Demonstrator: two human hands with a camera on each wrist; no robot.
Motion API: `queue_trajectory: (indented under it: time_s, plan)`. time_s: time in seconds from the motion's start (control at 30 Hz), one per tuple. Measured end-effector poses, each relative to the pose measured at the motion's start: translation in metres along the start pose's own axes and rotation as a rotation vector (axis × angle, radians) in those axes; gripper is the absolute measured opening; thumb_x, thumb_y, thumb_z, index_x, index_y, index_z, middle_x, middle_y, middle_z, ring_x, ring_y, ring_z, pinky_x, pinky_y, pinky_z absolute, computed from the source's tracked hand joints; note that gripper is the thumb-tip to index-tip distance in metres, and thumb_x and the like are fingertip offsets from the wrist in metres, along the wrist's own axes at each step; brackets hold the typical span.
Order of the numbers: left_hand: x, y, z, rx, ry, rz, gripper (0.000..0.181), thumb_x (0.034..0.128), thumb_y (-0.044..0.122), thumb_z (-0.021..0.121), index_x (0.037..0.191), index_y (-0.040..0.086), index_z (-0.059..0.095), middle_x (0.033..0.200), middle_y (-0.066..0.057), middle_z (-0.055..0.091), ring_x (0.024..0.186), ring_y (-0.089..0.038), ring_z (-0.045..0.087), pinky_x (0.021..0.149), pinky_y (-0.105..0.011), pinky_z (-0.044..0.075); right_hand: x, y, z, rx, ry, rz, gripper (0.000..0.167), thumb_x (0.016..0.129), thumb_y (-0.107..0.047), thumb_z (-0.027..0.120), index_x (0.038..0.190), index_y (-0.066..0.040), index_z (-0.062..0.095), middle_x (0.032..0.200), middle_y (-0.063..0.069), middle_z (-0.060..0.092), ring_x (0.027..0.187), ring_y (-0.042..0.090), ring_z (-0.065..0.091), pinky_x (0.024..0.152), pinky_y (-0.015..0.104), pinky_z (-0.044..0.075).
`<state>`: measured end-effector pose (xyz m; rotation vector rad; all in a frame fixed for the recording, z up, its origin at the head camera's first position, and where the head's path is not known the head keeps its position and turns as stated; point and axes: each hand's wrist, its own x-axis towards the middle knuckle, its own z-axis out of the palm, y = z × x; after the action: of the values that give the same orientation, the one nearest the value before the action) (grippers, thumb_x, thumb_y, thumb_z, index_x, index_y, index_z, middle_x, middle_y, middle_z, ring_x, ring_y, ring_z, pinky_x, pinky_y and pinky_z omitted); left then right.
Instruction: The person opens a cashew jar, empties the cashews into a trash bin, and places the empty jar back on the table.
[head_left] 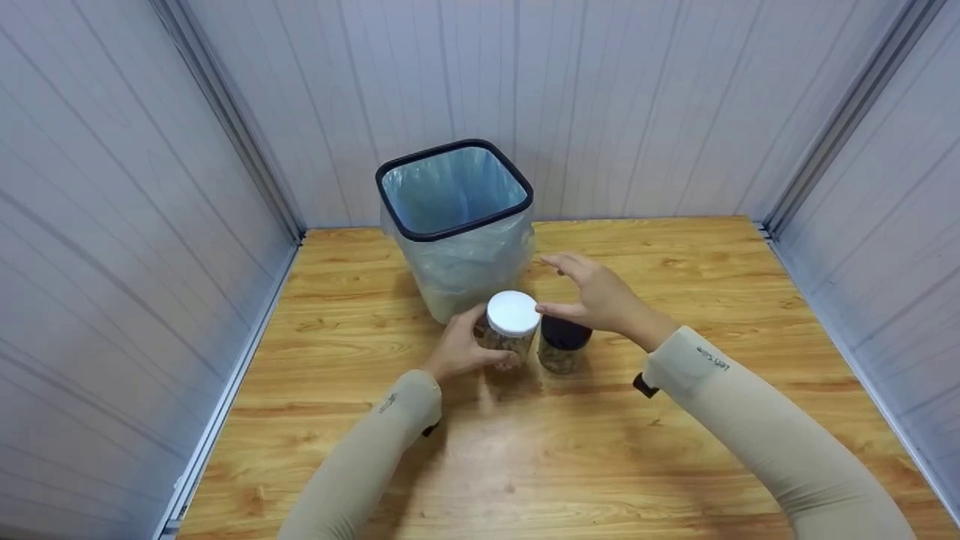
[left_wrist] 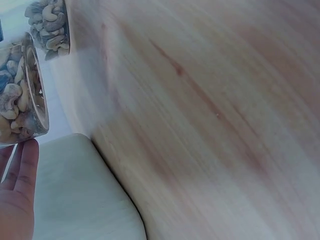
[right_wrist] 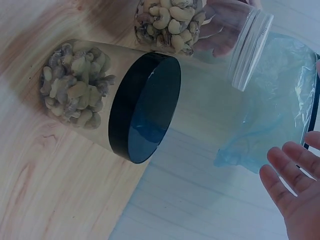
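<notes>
The left hand [head_left: 463, 346] has its grip closed round the white-lidded jar [head_left: 513, 313], thumb on the near side, and holds it upright just above the worktop [head_left: 555, 465], in front of the bin [head_left: 477, 262]. Beside it, on the right, the black-lidded jar [head_left: 559, 358] stands on the worktop. Over that one the right hand [head_left: 604, 298] hangs with its grip wide, thumb and fingers spread, holding nothing. Cashews [right_wrist: 80, 90] partly fill both jars. A pale blue bag [head_left: 454, 195] lines the bin.
</notes>
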<state>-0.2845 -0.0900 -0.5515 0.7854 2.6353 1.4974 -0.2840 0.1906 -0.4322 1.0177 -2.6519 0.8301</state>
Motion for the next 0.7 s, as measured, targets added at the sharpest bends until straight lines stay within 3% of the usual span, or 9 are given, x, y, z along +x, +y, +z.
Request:
queue_trajectory:
  time_s: [0.37,0.57,0.7]
  plan:
    - [0.001,0.007,-0.001,0.017,0.003,0.032,0.079,0.0794,0.027,0.098,0.146,0.005,0.063,0.13,-0.01,0.074,0.109,-0.023,0.067,0.097,-0.043,0.057,0.009,-0.007,-0.003,-0.04,-0.118,0.036,0.083,0.092,-0.046,0.086,0.155,0.0,0.056,0.146,0.02,0.065,0.113,0.038,0.071,0.095,0.056,0.061]
    - [0.002,0.01,-0.002,0.006,-0.001,0.052,0.077,0.078,0.025,0.097,0.144,0.002,0.064,0.129,-0.013,0.074,0.111,-0.026,0.067,0.1,-0.057,0.058,0.014,-0.01,-0.001,-0.053,-0.219,0.06,0.085,0.094,-0.051,0.083,0.156,0.0,0.055,0.145,0.021,0.065,0.115,0.038,0.07,0.097,0.057,0.06]
    - [0.003,0.014,-0.002,0.03,-0.002,0.054,0.077,0.0774,0.026,0.097,0.144,0.003,0.064,0.133,-0.013,0.073,0.117,-0.027,0.067,0.104,-0.051,0.057,0.015,-0.011,-0.001,-0.05,-0.27,0.074,0.085,0.093,-0.05,0.084,0.157,-0.002,0.055,0.149,0.022,0.063,0.121,0.04,0.069,0.103,0.058,0.059]
